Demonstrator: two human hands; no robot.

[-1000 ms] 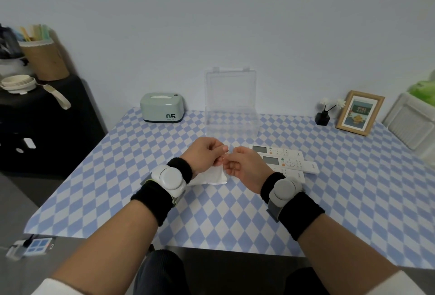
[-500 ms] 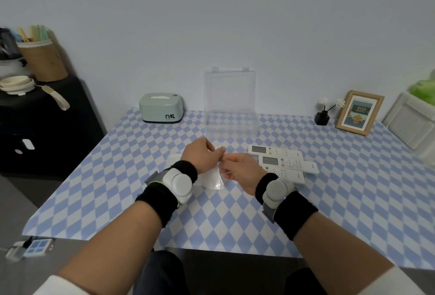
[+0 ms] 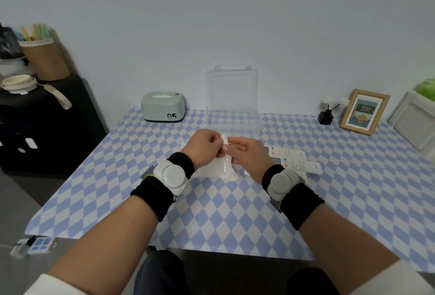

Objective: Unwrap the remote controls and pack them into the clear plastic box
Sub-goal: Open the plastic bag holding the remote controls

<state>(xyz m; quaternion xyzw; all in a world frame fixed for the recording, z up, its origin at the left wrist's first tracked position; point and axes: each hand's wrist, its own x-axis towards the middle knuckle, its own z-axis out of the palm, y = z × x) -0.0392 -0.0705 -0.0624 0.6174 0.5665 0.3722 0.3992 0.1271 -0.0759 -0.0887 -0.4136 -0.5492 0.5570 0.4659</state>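
the white plastic wrapper [image 3: 227, 166] sits at the centre of the frame, its top end raised and its lower end down by the checked tablecloth [image 3: 235, 214]; what it holds cannot be made out. the left hand [image 3: 204, 148] pinches the top end from the left with curled fingers, and the right hand [image 3: 250, 154] pinches the same end from the right, so the fingertips nearly meet. both wrists wear black bands and a grey device. just right of the right hand lie bare white remote controls [image 3: 295, 161], side by side and touching, partly hidden by that wrist. just above the hands in the frame stands the clear plastic box [image 3: 231, 118], its lid upright against the wall. a pale green tissue box [image 3: 163, 107] is to the upper left of it. at the right are a small black vase [image 3: 325, 117] and a framed picture [image 3: 363, 111]. a black cabinet [image 3: 47, 127] fills the left edge.
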